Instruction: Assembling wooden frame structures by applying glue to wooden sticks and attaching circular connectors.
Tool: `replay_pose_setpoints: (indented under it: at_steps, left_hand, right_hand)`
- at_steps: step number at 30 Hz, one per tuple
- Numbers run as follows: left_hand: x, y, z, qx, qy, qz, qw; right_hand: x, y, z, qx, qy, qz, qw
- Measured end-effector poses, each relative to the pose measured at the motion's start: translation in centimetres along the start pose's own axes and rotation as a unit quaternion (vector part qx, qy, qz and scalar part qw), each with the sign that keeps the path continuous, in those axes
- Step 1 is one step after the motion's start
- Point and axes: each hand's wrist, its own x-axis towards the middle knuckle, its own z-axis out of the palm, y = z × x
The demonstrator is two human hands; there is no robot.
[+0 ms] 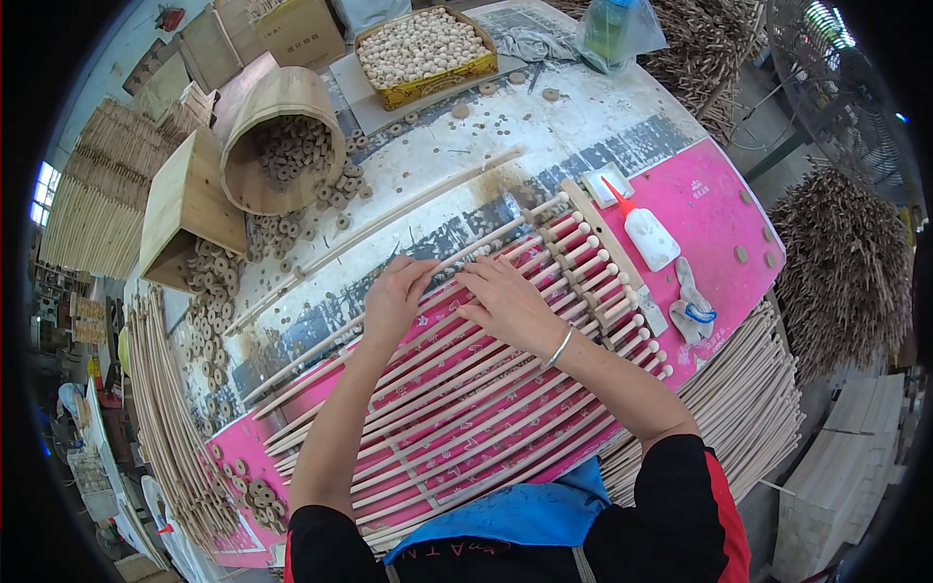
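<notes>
Long pale wooden rods [442,389] lie side by side across the pink cover, with round wooden balls on their right ends. Those ends rest in a slotted wooden rack [595,262]. My left hand [394,294] pinches the farthest of these rods between thumb and fingers, about midway along it. Just to its right, my right hand [507,303] is spread over the rods, thumb apart from the fingers, with the fingertips close to that same rod. Part of the rods is hidden under both hands and forearms.
A glue bottle with a red tip [651,238] and a grey cloth piece [690,301] lie right of the rack. A yellow tray of wooden balls [437,83] stands at the back. Wooden rings spill from a round tub [248,165] and a box [190,199] at left. Rod bundles flank the table.
</notes>
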Motion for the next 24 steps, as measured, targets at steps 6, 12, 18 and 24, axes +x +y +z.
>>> replay_pose_setpoints:
  at_steps: [6,12,18,24]
  left_hand:
    - [0.1,0.0,0.2,0.018,-0.01,-0.006,1.0]
    - [0.0,0.1,0.3,0.015,-0.011,-0.007,1.0]
    - [0.1,0.0,0.3,0.007,-0.014,-0.013,1.0]
    - [0.1,0.3,0.1,-0.001,-0.034,-0.029,0.999]
  right_hand:
    - [1.6,3.1,-3.2,0.025,0.069,0.068,0.995]
    - [4.6,11.0,-7.9,-0.139,0.01,0.037,0.989]
    - [5.4,13.2,-7.6,-0.142,-0.066,0.01,0.988]
    - [5.3,13.2,-8.1,-0.136,-0.087,-0.006,0.987]
